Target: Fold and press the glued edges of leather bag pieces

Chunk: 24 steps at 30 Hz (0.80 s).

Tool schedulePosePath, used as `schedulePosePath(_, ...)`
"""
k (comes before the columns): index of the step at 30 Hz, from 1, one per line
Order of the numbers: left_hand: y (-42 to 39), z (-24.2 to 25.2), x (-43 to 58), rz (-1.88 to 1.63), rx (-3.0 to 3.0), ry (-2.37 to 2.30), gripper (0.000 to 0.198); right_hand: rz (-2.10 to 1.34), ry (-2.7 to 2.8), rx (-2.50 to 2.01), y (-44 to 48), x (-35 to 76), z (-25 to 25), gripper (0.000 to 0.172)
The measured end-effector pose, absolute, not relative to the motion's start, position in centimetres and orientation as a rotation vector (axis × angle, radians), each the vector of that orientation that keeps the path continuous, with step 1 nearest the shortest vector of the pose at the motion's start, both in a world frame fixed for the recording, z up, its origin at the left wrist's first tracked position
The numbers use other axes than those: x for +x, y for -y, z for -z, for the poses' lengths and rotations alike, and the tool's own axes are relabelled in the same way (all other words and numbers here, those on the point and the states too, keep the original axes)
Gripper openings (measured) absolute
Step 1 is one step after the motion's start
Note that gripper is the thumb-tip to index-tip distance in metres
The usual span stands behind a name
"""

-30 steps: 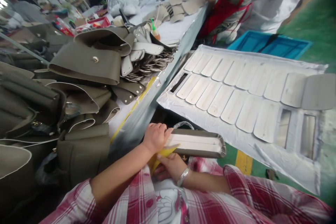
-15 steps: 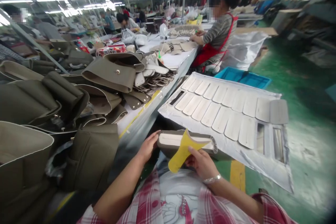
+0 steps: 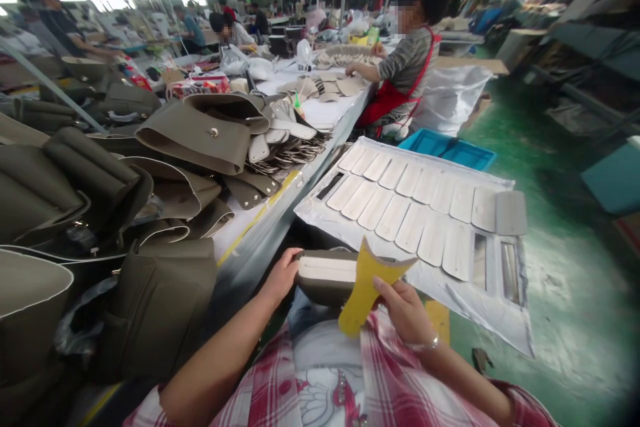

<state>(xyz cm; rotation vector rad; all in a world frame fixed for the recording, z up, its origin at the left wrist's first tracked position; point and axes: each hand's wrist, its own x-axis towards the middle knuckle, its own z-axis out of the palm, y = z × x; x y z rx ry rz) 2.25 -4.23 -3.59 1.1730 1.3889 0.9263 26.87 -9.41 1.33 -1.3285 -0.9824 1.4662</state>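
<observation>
My left hand (image 3: 281, 275) grips the left end of an olive leather piece with a white inner strip (image 3: 327, 273), held over my lap. My right hand (image 3: 406, 310) is closed on a yellow flat scraper-like tool (image 3: 367, 280), which stands upright in front of the piece's right part. Both forearms come up from a red-and-white plaid shirt (image 3: 380, 380).
Olive bag parts (image 3: 165, 173) are heaped on the long table (image 3: 260, 220) to my left. A white-covered rack (image 3: 320, 203) of pale strips (image 3: 415, 207) lies to the right. A person in a red apron (image 3: 400, 80) works farther along, beside a blue crate (image 3: 445, 149). Green floor spreads to the right.
The view has lifted from my lap toward the hall. My right hand has raised the yellow tool from flat against the strip to upright, and moved it rightward along the piece.
</observation>
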Motion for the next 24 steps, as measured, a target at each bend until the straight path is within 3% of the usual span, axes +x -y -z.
schedulePosePath(5, 4.6, 3.5, 2.7, -0.971, 0.935, -1.183, 0.04, -1.222, 0.873, -1.346, 7.4, 34.4, -1.9, 0.039)
schedulePosePath(9, 4.0, 3.9, 4.0, -0.952, 0.767, -1.098, 0.05, -1.29, 0.778, -1.425, 6.5, 42.4, -0.5, 0.037)
schedulePosePath(14, 2.2, 4.9, 4.6, -0.773, 0.81, -1.206, 0.054, -1.231, 0.754, -1.879, 7.0, 48.7, 5.2, 0.024)
schedulePosePath(18, 2.2, 5.4, 4.4, -0.786, 0.966, -1.298, 0.049, -1.308, 0.821, -1.97, 6.5, 49.0, 10.3, 0.014)
schedulePosePath(24, 2.5, 5.3, 4.2, -0.782, 1.179, -1.355, 0.043, -1.346, 0.889, -2.016, 4.3, 48.7, 13.9, 0.02)
